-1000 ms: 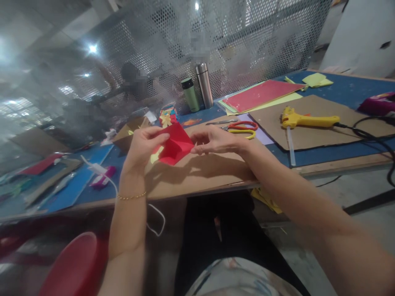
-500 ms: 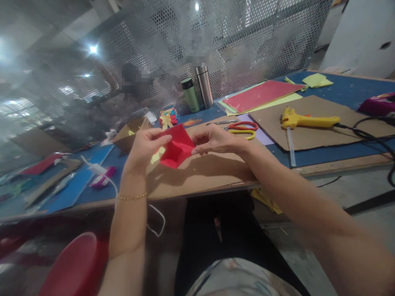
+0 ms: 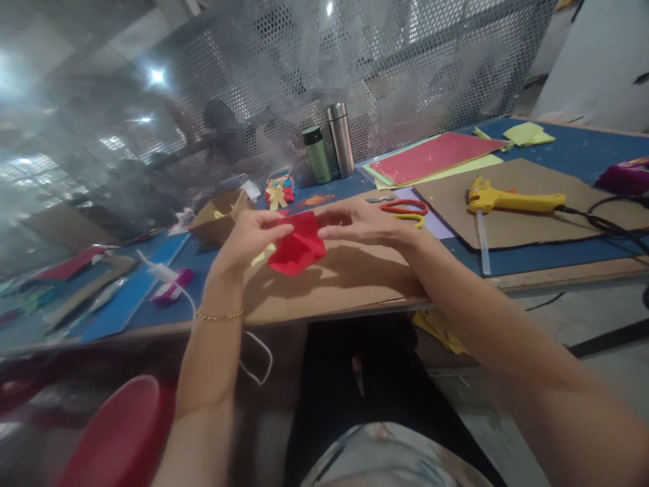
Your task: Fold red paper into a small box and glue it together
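Observation:
A folded piece of red paper is held up between both hands, above a brown cardboard sheet. My left hand pinches its left edge, thumb on the near face. On the other side my right hand grips the right edge between thumb and fingers; its fingertips are partly hidden behind the paper. Scissors with red and yellow handles lie just beyond my right hand. A scrap of pale yellow paper shows below my left hand.
At right a yellow glue gun rests on cardboard. Red sheets lie behind it. A green flask and a steel flask stand at the back. An open cardboard box is at left, near a white cable.
The red paper has turned in my hands, and its open pocket-like fold now looks flatter. My right hand has its thumb higher on the edge. The view has shifted slightly.

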Tool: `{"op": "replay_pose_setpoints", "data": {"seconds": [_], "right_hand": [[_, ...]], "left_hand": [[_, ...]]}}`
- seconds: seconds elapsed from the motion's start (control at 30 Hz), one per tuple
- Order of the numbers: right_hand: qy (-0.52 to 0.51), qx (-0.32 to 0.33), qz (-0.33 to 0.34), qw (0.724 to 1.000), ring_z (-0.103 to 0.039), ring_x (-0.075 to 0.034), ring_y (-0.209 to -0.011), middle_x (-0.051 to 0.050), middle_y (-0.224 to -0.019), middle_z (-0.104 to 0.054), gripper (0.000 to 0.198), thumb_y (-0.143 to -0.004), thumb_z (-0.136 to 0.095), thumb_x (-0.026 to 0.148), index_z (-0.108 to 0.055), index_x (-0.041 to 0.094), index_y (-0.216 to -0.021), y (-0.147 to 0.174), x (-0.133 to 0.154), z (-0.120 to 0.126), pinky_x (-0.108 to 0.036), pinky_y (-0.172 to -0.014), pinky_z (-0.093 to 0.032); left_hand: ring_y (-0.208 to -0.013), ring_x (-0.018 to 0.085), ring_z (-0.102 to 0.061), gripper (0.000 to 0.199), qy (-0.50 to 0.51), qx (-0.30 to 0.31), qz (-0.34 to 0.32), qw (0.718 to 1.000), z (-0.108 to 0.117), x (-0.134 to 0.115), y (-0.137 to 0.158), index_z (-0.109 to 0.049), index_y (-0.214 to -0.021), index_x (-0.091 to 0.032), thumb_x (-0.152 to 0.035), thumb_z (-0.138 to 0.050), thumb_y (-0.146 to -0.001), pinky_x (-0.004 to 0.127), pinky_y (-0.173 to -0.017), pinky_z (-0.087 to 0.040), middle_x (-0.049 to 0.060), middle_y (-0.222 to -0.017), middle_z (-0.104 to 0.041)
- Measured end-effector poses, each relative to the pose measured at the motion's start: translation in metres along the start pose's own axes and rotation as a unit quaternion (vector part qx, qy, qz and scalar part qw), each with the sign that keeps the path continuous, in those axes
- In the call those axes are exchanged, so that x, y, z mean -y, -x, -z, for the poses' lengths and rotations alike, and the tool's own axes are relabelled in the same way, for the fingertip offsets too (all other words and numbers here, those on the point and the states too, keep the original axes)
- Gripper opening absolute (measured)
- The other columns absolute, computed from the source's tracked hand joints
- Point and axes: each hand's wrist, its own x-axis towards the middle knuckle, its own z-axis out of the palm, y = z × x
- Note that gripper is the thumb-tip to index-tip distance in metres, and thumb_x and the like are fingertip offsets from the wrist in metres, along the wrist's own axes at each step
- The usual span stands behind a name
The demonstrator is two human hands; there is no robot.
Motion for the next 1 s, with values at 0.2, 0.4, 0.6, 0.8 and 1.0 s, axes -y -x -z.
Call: {"op": "replay_pose_setpoints", "data": {"seconds": [0.2, 0.4, 0.6, 0.8, 1.0], "right_hand": [[0.027, -0.039, -0.021, 0.999, -0.061, -0.018, -0.08, -0.006, -0.089, -0.075, 0.041, -0.09, -0.07, 0.054, -0.079, 0.014, -0.095, -0.003, -0.009, -0.006, -0.029, -0.07, -0.045], [0.048, -0.04, -0.052, 0.997, -0.054, -0.015, -0.07, -0.002, -0.074, -0.065, 0.028, -0.081, -0.072, 0.043, -0.068, 0.017, -0.076, -0.004, -0.019, -0.002, -0.027, -0.064, -0.04], [0.088, -0.049, -0.063, 0.993, -0.053, -0.014, -0.069, -0.001, -0.074, -0.062, 0.018, -0.083, -0.069, 0.033, -0.066, 0.016, -0.078, 0.001, -0.009, 0.003, -0.028, -0.064, -0.039], [0.066, -0.012, -0.067, 0.996, -0.044, -0.012, -0.063, 0.002, -0.066, -0.052, 0.037, -0.086, -0.071, 0.05, -0.062, 0.018, -0.07, 0.0, -0.01, 0.001, -0.027, -0.058, -0.032], [0.052, 0.011, -0.068, 0.996, -0.044, -0.012, -0.062, 0.001, -0.065, -0.054, 0.043, -0.084, -0.076, 0.058, -0.066, 0.018, -0.072, 0.003, -0.011, 0.002, -0.027, -0.055, -0.032]], "left_hand": [[-0.053, 0.009, -0.046, 0.023, -0.062, 0.109, 0.002, 0.992, -0.027, 0.0, -0.012, -0.066, -0.06, -0.017, -0.03, -0.075, -0.077, 0.023, -0.049, -0.032, -0.003, -0.057, -0.054], [-0.06, 0.01, -0.053, 0.017, -0.031, 0.088, -0.003, 0.996, -0.046, -0.003, -0.018, -0.065, -0.075, -0.018, -0.023, -0.081, -0.074, 0.024, -0.055, -0.039, -0.002, -0.069, -0.06], [-0.069, 0.014, -0.062, 0.017, 0.067, 0.107, 0.015, 0.992, -0.035, 0.011, -0.009, -0.07, -0.088, -0.017, -0.032, -0.077, -0.083, 0.026, -0.063, -0.048, 0.002, -0.077, -0.068], [-0.058, 0.01, -0.047, 0.024, -0.001, 0.054, -0.029, 0.998, -0.044, 0.013, 0.004, -0.057, -0.06, -0.019, -0.025, -0.07, -0.08, 0.026, -0.054, -0.035, -0.003, -0.06, -0.052], [-0.057, 0.01, -0.045, 0.029, -0.019, 0.041, -0.055, 0.997, -0.053, 0.003, 0.01, -0.055, -0.058, -0.019, -0.023, -0.067, -0.083, 0.027, -0.053, -0.033, -0.002, -0.059, -0.052]]}}
